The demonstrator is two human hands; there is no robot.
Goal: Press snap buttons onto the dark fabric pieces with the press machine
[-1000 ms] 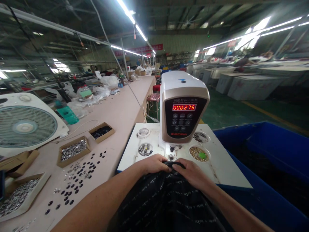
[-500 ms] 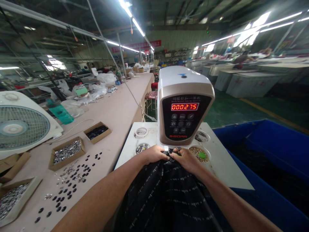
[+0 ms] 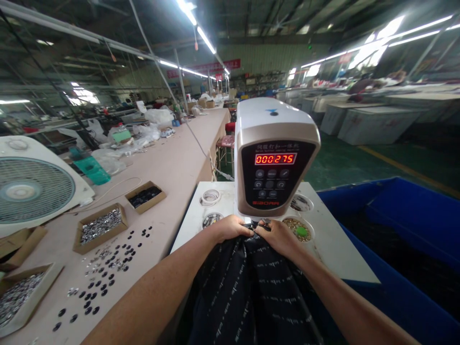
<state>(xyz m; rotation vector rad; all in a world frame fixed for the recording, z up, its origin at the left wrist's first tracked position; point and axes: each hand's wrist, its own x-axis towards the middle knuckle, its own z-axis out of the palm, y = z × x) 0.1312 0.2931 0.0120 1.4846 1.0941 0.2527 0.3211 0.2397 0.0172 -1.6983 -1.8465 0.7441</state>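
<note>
Both hands grip the top edge of a black cloth garment patterned with broken white lettering. My left hand pinches the edge on one side. Close beside it, my right hand pinches the other side. The held edge lies right under the head of a white and gold button-attaching machine, whose red display reads 000275. The working point beneath the head is mostly hidden by the fingers and cloth. Below the hands the garment hangs in folds between my forearms.
The machine's white table has round wells, one with brass-coloured parts. To the right stands a blue bin with dark cloth. On the left bench are boxes of metal fasteners, a box of black caps, scattered caps and a fan.
The garment's hanging folds have shifted and spread a little below the hands. Both hands keep their grip at the same spot under the machine head, and the display is unchanged.
</note>
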